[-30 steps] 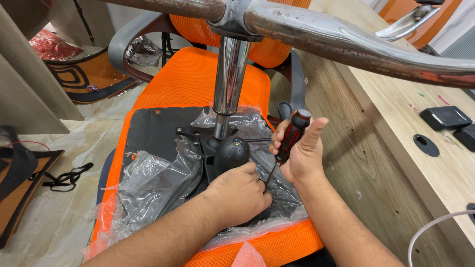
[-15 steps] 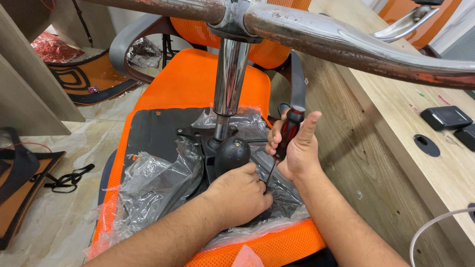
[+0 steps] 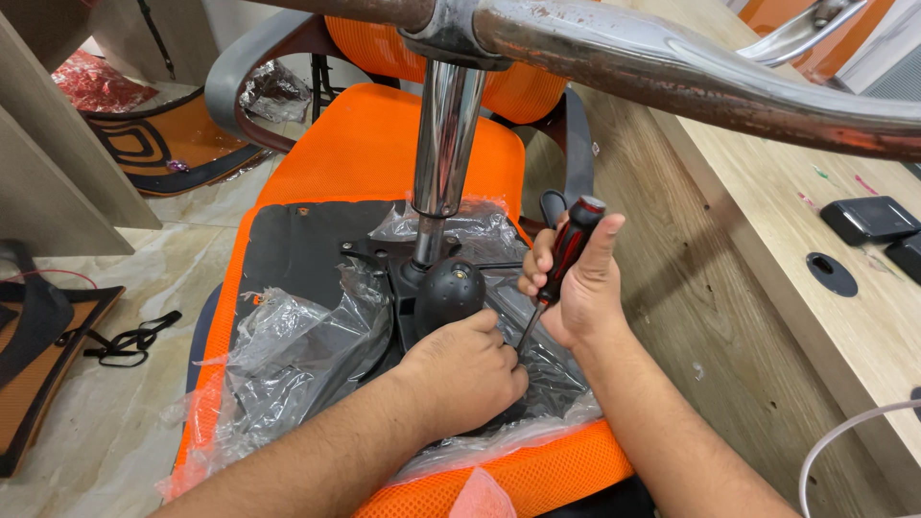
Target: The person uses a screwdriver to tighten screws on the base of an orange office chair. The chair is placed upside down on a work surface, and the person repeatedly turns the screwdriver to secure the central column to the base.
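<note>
Screwdriver (image 3: 564, 251) in right hand (image 3: 580, 288) (tip down), left hand (image 3: 465, 374) beside

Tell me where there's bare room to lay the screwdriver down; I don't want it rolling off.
Bare patches: the wooden desktop between its near edge and the round cable hole, and the orange seat fabric beyond the black plate. Crowded: around the black knob, where the left hand, the right hand with the screwdriver and crumpled plastic wrap fill the space.

One screwdriver (image 3: 568, 247), two hands, one chair (image 3: 384, 153).
</note>
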